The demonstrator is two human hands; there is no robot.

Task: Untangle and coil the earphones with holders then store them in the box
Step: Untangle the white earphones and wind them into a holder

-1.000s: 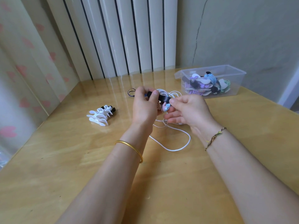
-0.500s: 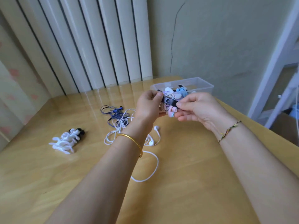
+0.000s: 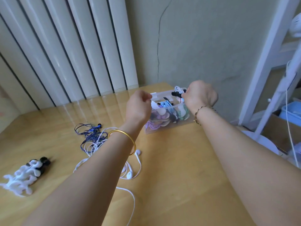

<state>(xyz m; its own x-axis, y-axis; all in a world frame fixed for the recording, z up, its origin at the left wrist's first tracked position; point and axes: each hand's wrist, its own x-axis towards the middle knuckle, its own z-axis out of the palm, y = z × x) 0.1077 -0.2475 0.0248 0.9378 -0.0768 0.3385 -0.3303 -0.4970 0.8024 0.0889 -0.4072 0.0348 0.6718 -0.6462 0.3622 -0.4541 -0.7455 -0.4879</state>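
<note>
My right hand (image 3: 201, 94) holds a coiled white earphone on a black holder (image 3: 178, 92) above the far end of the clear plastic box (image 3: 162, 128). The box has several coiled earphones on holders inside. My left hand (image 3: 139, 106) hovers at the box's near left corner with its fingers curled and nothing seen in them. A tangle of white earphones (image 3: 104, 141) and blue earphones (image 3: 88, 130) lies on the table to the left of my left forearm.
A heap of white and black holders (image 3: 26, 173) lies at the table's left. White earbuds (image 3: 130, 174) and a loose white cable (image 3: 130, 196) lie under my left forearm. Vertical blinds stand behind; a white shelf frame (image 3: 268, 62) is at the right.
Both hands have moved right to the box. My left hand has let go of the coiled earphone; my right hand now carries it alone over the box.
</note>
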